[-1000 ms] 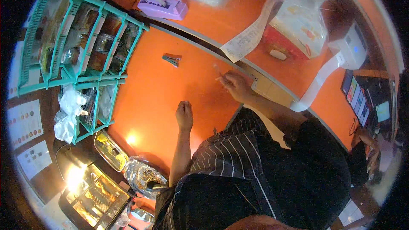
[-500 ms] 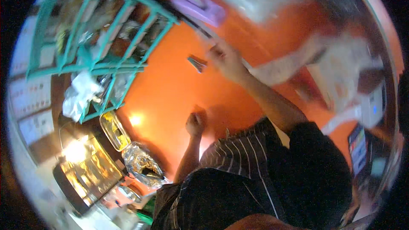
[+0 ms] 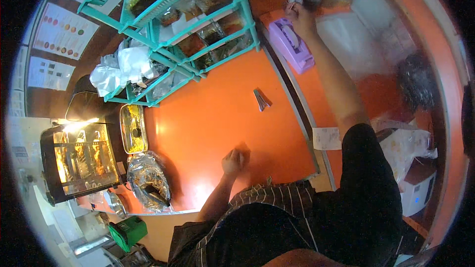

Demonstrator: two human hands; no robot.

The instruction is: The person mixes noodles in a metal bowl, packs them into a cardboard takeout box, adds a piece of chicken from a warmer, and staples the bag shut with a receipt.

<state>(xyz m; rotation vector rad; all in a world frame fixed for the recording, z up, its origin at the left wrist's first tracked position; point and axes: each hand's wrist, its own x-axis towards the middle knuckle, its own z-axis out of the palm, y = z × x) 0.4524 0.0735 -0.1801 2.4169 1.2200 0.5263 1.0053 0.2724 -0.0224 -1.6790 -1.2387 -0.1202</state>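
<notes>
My right hand [image 3: 300, 19] reaches to the far side, just past a purple tape dispenser [image 3: 291, 44]. Its fingers are bent together beside a small round white thing [image 3: 294, 0] with thin sticks near it; what they hold is too small to name. Low over the orange counter [image 3: 213, 113], close to my body, my left hand [image 3: 234, 162] is closed; whatever may be in it is hidden. Between the two hands lies a small stapler-like tool [image 3: 261, 100], apart from both. A white paper slip [image 3: 326, 138] lies under my right upper arm.
A teal rack [image 3: 168, 49] with bagged goods stands at the far left. Along the left edge are a glass tray of yellow food [image 3: 133, 128], a foil-covered platter [image 3: 148, 180] and a lit display warmer [image 3: 84, 160]. Clear plastic bags [image 3: 341, 34] lie at the far right.
My right hand has moved farther away, past the tape dispenser. The view has turned, shifting the whole scene. My left hand stays closed near my body.
</notes>
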